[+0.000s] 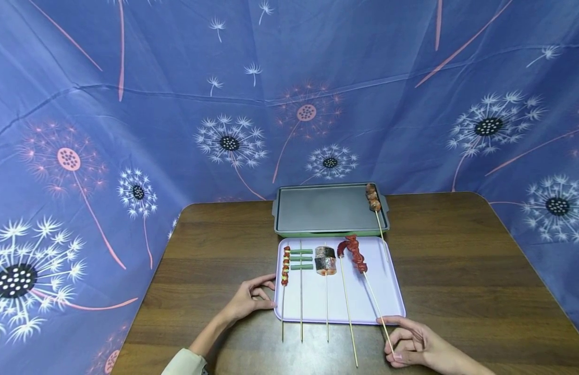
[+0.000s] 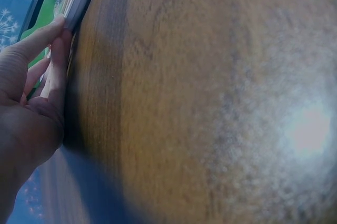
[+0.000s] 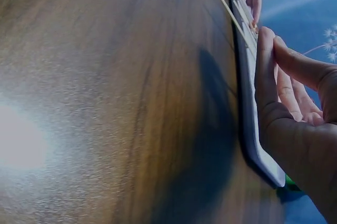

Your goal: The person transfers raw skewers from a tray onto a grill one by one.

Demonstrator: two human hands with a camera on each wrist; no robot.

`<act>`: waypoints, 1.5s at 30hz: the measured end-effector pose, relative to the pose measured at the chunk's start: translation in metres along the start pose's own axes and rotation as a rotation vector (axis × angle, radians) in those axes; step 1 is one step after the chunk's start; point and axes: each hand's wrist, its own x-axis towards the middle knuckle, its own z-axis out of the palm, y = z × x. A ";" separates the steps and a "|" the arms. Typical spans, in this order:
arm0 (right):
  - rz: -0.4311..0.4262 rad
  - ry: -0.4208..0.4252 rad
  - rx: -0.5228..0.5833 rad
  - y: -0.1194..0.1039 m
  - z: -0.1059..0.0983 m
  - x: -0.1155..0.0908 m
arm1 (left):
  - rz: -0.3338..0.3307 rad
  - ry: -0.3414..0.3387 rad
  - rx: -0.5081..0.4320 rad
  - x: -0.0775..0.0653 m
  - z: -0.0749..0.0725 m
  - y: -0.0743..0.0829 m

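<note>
My left hand (image 1: pixel 248 298) touches the left edge of a pale lilac tray (image 1: pixel 364 307), fingers loosely bent. At the tray's lower right corner my right hand (image 1: pixel 413 341) pinches the stick of a red meat skewer (image 1: pixel 357 255); its meat rests at the tray's far side. Left of it on the tray lie a dark red curled skewer (image 1: pixel 341 250), a fish skewer (image 1: pixel 325 260), a green vegetable skewer (image 1: pixel 301 259) and a small red-and-green skewer (image 1: pixel 285 266). In the right wrist view, the thumb and index fingertips meet; the pinched stick is hidden there.
Behind the tray stands a dark griddle (image 1: pixel 322 208) with a green base. A brown meat skewer (image 1: pixel 372 198) lies at its right side, its stick reaching over the tray. Everything stands on a brown wooden table (image 1: pixel 463 260), backed by a blue dandelion-print cloth (image 1: pixel 387 130).
</note>
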 end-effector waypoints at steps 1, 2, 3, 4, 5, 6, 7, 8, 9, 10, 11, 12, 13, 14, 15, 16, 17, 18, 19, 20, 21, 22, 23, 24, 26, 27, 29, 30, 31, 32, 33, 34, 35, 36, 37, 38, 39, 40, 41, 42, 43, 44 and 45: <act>-0.001 -0.002 -0.003 -0.001 0.001 0.001 | 0.000 0.000 0.000 0.000 0.000 0.000; -0.004 -0.005 -0.005 -0.002 0.001 0.002 | 0.000 0.000 0.001 0.000 0.000 0.000; -0.005 -0.008 -0.001 -0.004 0.002 0.003 | 0.000 -0.001 0.000 0.000 0.000 0.000; -0.006 -0.009 0.000 -0.005 0.002 0.004 | -0.001 -0.001 0.001 0.000 0.000 -0.001; 0.001 -0.005 -0.003 -0.007 0.003 0.005 | -0.003 0.000 0.001 0.000 0.000 -0.001; 0.004 -0.001 -0.006 -0.009 0.003 0.006 | -0.006 0.001 0.002 0.000 0.000 -0.001; 0.008 0.004 -0.008 -0.011 0.003 0.007 | -0.006 0.002 0.004 0.000 0.000 -0.001; 0.014 0.013 -0.012 -0.013 0.003 0.008 | -0.006 0.002 0.003 0.000 0.000 -0.001; 0.023 0.024 -0.016 -0.015 0.004 0.009 | -0.006 0.003 0.002 0.000 0.000 -0.001; 0.035 0.036 -0.019 -0.017 0.004 0.010 | -0.006 0.003 0.002 0.000 0.000 -0.002; 0.052 0.050 -0.019 -0.020 0.003 0.011 | -0.004 0.001 -0.001 0.000 -0.001 -0.002; 0.060 0.061 -0.013 -0.022 0.003 0.011 | -0.002 0.000 -0.001 0.000 -0.001 -0.002; 0.069 0.070 -0.008 -0.024 0.003 0.012 | 0.000 -0.003 0.000 0.000 -0.001 -0.002; 0.082 0.082 -0.002 -0.026 0.003 0.013 | 0.002 -0.005 0.000 0.000 -0.001 -0.001; 0.092 0.093 0.004 -0.028 0.002 0.014 | 0.003 -0.007 0.002 0.000 -0.001 -0.001; 0.098 0.103 0.003 -0.029 0.001 0.015 | 0.001 -0.007 0.002 -0.001 -0.001 -0.001; 0.103 0.114 -0.001 -0.030 0.000 0.017 | 0.000 -0.006 0.003 -0.001 -0.001 -0.001; 0.104 0.122 -0.009 -0.031 -0.001 0.019 | -0.003 -0.003 0.005 -0.001 -0.002 -0.001; 0.102 0.130 -0.019 -0.032 -0.002 0.021 | -0.006 0.000 0.004 -0.001 -0.002 -0.001; 0.108 0.142 -0.027 -0.033 -0.003 0.022 | -0.008 0.003 0.003 -0.001 -0.002 0.000; 0.112 0.150 -0.031 -0.035 -0.005 0.024 | -0.010 0.004 0.003 -0.001 -0.002 0.000; 0.116 0.157 -0.039 -0.036 -0.006 0.026 | -0.009 0.004 0.004 -0.001 -0.002 -0.001; 0.119 0.164 -0.043 -0.037 -0.007 0.027 | -0.006 0.000 0.004 -0.001 -0.002 -0.001; 0.124 0.171 -0.044 -0.039 -0.008 0.028 | -0.002 -0.004 0.005 0.000 -0.002 -0.001; 0.140 0.190 -0.052 -0.042 -0.010 0.030 | 0.009 -0.014 0.004 0.000 -0.002 -0.002; 0.141 0.197 -0.057 -0.043 -0.011 0.031 | 0.015 -0.018 0.001 0.000 -0.002 -0.002; 0.155 0.217 -0.062 -0.046 -0.013 0.034 | 0.020 -0.021 -0.005 0.000 -0.002 -0.002; 0.159 0.223 -0.066 -0.048 -0.014 0.035 | 0.022 -0.021 -0.006 0.000 -0.002 -0.002; 0.167 0.229 -0.073 -0.049 -0.016 0.036 | 0.022 -0.020 -0.008 0.000 -0.001 -0.002; 0.168 0.230 -0.073 -0.050 -0.017 0.037 | 0.019 -0.018 -0.012 0.000 -0.001 -0.002; 0.172 0.233 -0.079 -0.051 -0.018 0.038 | 0.017 -0.017 -0.012 0.000 -0.002 -0.002; 0.182 0.238 -0.082 -0.052 -0.019 0.039 | 0.015 -0.015 -0.010 -0.001 -0.002 -0.001; 0.185 0.240 -0.095 -0.053 -0.020 0.040 | 0.012 -0.015 -0.009 -0.001 -0.002 -0.001; 0.190 0.245 -0.109 -0.054 -0.020 0.041 | 0.009 -0.013 -0.009 -0.001 -0.002 -0.001; 0.198 0.251 -0.120 -0.055 -0.021 0.042 | 0.005 -0.013 -0.008 -0.001 -0.002 0.000; 0.205 0.260 -0.130 -0.056 -0.021 0.043 | 0.003 -0.012 -0.004 -0.001 -0.003 0.000; 0.213 0.268 -0.141 -0.057 -0.022 0.045 | 0.004 -0.013 -0.003 -0.001 -0.003 0.000; 0.218 0.274 -0.147 -0.058 -0.022 0.046 | 0.004 -0.013 -0.002 -0.001 -0.003 -0.001; 0.220 0.281 -0.153 -0.059 -0.023 0.047 | 0.005 -0.014 -0.004 -0.001 -0.003 -0.001; 0.223 0.285 -0.156 -0.060 -0.024 0.049 | 0.008 -0.016 -0.004 -0.001 -0.003 -0.001; 0.222 0.288 -0.151 -0.062 -0.025 0.050 | 0.012 -0.018 -0.007 -0.001 -0.003 -0.001; 0.222 0.290 -0.152 -0.063 -0.026 0.051 | 0.017 -0.020 -0.010 -0.001 -0.003 -0.001; 0.215 0.289 -0.152 -0.064 -0.027 0.053 | 0.022 -0.021 -0.015 -0.001 -0.003 -0.001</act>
